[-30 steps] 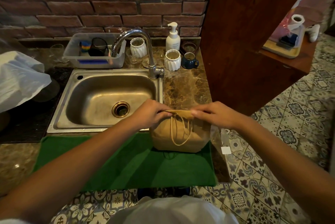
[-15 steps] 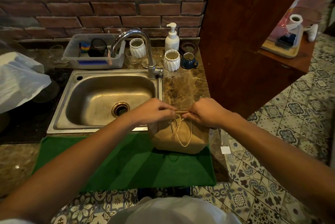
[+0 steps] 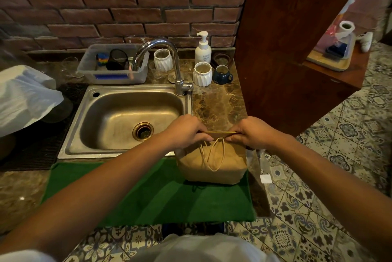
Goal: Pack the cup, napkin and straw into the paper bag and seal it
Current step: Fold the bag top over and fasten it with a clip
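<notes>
A brown paper bag (image 3: pixel 231 168) stands upright on the right end of a green mat (image 3: pixel 148 194). Its top edge is folded flat into a narrow strip. My left hand (image 3: pixel 186 131) pinches the left end of that strip and my right hand (image 3: pixel 251 132) pinches the right end. The bag's twine handles (image 3: pixel 214 155) hang loose down its front. The cup, napkin and straw are not visible; the bag's inside is hidden.
A steel sink (image 3: pixel 127 117) with a tall faucet (image 3: pixel 167 60) lies left of the bag. Behind it stand a plastic bin (image 3: pixel 114 66), white ribbed cups (image 3: pixel 202 74), a blue mug (image 3: pixel 221 75) and a soap pump (image 3: pixel 202 49). A wooden cabinet (image 3: pixel 282 49) rises at right.
Both hands have stayed on the bag's folded top, sliding together and then slightly apart along it. The fold now looks thinner and flatter. The bag has not shifted on the mat.
</notes>
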Tool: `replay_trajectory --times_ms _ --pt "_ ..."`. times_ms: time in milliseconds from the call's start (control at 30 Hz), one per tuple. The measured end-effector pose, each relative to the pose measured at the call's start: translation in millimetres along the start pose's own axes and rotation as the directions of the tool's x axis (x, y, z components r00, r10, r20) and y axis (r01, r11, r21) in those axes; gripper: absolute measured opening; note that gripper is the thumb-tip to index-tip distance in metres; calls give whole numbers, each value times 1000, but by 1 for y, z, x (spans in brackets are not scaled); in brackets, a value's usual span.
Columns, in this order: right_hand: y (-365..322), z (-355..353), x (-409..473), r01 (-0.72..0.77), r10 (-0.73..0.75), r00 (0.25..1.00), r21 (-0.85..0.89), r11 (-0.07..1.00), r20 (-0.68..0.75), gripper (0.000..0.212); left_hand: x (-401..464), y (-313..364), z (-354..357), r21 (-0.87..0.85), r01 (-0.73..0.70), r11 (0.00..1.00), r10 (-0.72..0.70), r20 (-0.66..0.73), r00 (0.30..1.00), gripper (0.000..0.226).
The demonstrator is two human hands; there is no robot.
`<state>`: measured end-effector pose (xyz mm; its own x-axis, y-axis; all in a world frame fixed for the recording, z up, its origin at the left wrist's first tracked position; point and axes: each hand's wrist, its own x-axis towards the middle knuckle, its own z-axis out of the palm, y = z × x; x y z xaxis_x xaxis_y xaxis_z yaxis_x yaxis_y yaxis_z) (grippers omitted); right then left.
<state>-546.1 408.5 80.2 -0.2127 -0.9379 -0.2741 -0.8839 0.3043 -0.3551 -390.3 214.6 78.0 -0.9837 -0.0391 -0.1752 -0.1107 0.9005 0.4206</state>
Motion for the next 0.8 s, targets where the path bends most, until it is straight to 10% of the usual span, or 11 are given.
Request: replay_trajectory --times_ms 333,800 --pt "23 -1 -11 -74 105 994 510 857 -33 17 -12 -26 6 -246 42 968 -50 -28 998 28" --pt "37 14 -24 -91 148 985 457 885 -92 35 -1 -17 11 -205 45 978 -48 -10 999 22"
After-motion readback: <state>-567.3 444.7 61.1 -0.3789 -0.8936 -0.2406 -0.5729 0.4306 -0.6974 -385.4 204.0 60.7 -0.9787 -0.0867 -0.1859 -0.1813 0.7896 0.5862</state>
